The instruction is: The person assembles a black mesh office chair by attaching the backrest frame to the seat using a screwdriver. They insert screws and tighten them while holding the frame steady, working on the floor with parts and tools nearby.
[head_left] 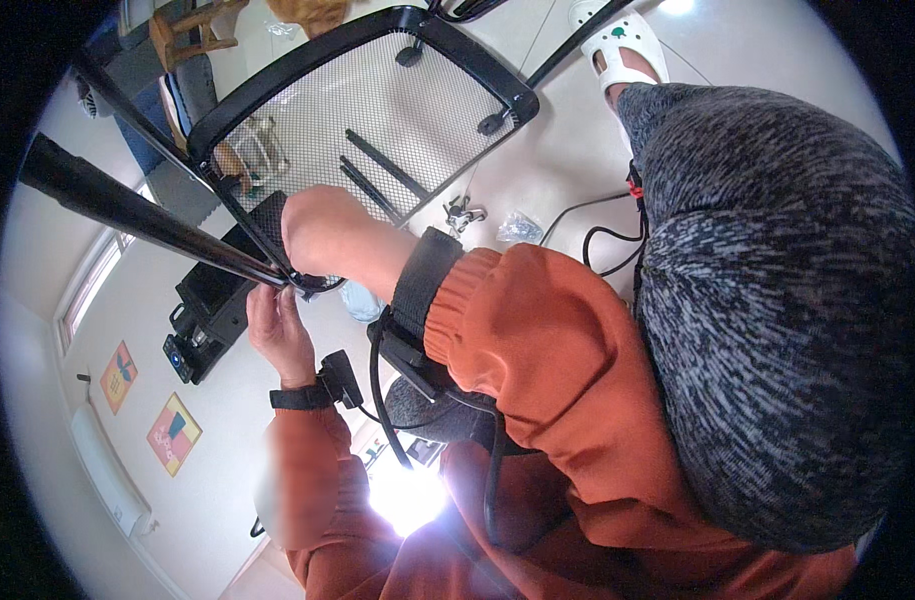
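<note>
A black mesh shelf with a thick rounded rim lies tilted before me, casters showing through its mesh. A long black tubular post runs from the upper left down to the shelf's near corner. At that corner the fingertips of my left hand pinch the end of the post from below. My right hand is curled closed just above, against the corner; its fingertips and whatever they grip are hidden. Another thin black post rises at the shelf's left side.
Loose black bars lie on the floor beneath the mesh. Beside them are small metal parts, a clear plastic bag and a black cable. Wooden furniture stands at the far left. My bent leg fills the right.
</note>
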The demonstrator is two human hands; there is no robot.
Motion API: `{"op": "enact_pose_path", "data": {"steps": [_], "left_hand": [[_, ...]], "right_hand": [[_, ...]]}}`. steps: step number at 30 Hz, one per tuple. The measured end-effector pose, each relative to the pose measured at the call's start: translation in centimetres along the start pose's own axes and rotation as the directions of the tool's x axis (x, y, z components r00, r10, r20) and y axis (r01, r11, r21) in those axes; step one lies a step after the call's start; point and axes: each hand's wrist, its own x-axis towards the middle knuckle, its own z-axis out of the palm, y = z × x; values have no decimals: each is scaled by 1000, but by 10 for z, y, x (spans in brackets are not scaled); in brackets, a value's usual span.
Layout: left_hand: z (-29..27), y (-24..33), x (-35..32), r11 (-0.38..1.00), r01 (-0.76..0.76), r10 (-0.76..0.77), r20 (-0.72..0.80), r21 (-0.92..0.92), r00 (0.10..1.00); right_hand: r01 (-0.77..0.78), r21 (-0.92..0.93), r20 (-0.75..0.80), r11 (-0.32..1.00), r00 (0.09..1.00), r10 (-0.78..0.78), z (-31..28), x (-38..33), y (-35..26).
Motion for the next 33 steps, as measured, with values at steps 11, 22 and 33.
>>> {"op": "enact_pose_path", "data": {"steps": [11, 22, 33], "left_hand": [[2, -6, -1, 1000, -22, 22, -22, -13, 1000], [0, -4, 0, 998, -36, 36, -3, 56, 999], [-1, -6, -1, 999, -25, 25, -14, 29, 1000]], "right_hand": [[43, 177, -16, 983, 999, -40, 5, 0, 6], [-130, 403, 208, 906, 977, 48, 8, 10, 18], [-104, 545, 301, 832, 950, -79, 5, 5, 24]]}}
